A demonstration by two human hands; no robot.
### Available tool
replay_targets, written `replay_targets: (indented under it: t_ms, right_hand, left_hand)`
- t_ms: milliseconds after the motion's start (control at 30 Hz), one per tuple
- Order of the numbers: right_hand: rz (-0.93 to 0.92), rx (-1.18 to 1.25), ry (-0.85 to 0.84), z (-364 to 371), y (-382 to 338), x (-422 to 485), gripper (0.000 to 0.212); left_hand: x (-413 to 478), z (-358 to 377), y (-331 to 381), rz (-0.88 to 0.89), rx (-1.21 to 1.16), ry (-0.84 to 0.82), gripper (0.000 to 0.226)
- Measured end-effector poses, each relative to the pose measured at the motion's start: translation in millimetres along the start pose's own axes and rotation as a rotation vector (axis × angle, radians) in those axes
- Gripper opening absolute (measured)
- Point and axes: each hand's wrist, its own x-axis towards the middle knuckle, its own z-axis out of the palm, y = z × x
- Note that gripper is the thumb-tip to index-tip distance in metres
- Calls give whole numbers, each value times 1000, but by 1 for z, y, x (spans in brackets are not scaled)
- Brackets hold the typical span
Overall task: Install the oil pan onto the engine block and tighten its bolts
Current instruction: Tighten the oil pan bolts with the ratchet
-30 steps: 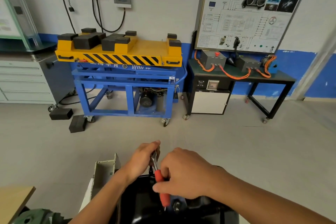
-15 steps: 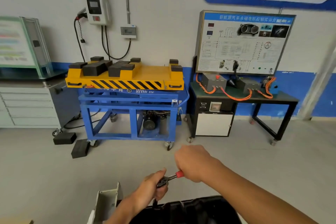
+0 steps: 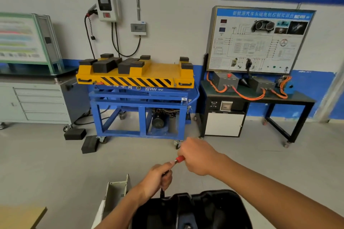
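The black oil pan (image 3: 195, 208) sits right at the bottom of the view, its humped underside facing up. The engine block itself can't be made out under it.

The person's right hand (image 3: 200, 156) is fisted around the red handle of a ratchet (image 3: 179, 159), with only a short bit of red poking out of the fist. The left hand (image 3: 158, 180) is curled over the ratchet's head end, fingers closed around it, and a dark extension (image 3: 162, 192) drops straight down from under that hand to the pan's far-left edge. The bolt it lands on is too hidden to see.

Just left of the pan there's a pale open box (image 3: 117, 188), and a tan board corner (image 3: 20, 217) at bottom left. Farther back across the grey floor: a blue lift cart (image 3: 137, 98) with a yellow top, and a black bench (image 3: 260, 96) with orange cables and a wiring display board.
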Motion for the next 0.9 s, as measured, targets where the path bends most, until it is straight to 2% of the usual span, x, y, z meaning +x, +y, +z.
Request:
replay_targets:
  t_ms: [100,233,400,467,567,733,900]
  right_hand:
    - [22,97,-66,-3,-4,-27,32]
    - [-69,290,-128,-9,-24,-54,42]
    - [-104,354,-137,-14,-35,-48,46]
    - [-77,334,-203,-16,-26,-44,41]
    - [-48,163,-294,-20,-9,-33,34]
    - [-6,-82,-95,-8,3,-1,35]
    - [-183,-152,57,0,-2,34,16]
  left_hand:
    - [4,-1,-1,-6,-7,62,54]
    - [10,1,-4,-17,40,120,54]
    - [10,6,-1,9,163,153,39]
    - [9,7,0,3,133,135,41]
    - [8,9,2,-44,76,82,59]
    - [7,12,6,-98,26,21,59]
    - [2,7,3,-63,64,-78,62]
